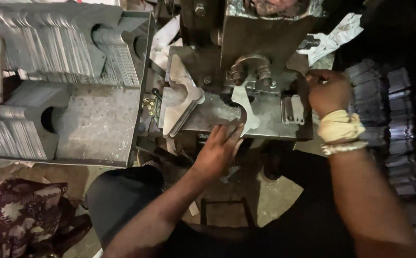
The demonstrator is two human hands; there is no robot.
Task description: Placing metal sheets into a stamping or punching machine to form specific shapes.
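The left hand [217,150] reaches up from below to the front edge of the press bed [265,119], its fingers pinched narrowly on the lower end of a curved, pale metal blank [244,107] that lies flat on the bed under the bolted clamp [251,69]. The right hand [328,91], with a cloth wrap and a bangle at the wrist, is curled into a closed grip at the right side of the bed, beside a small ribbed metal block [291,110]; whether it holds anything I cannot tell. To the left of the blank a stack of cut-out plates [181,95] leans against the machine. Further left, a metal tray [98,129] holds rows of thin stamped pieces [60,43] standing on edge. More stacked pieces [384,110] sit in the dark at the right.
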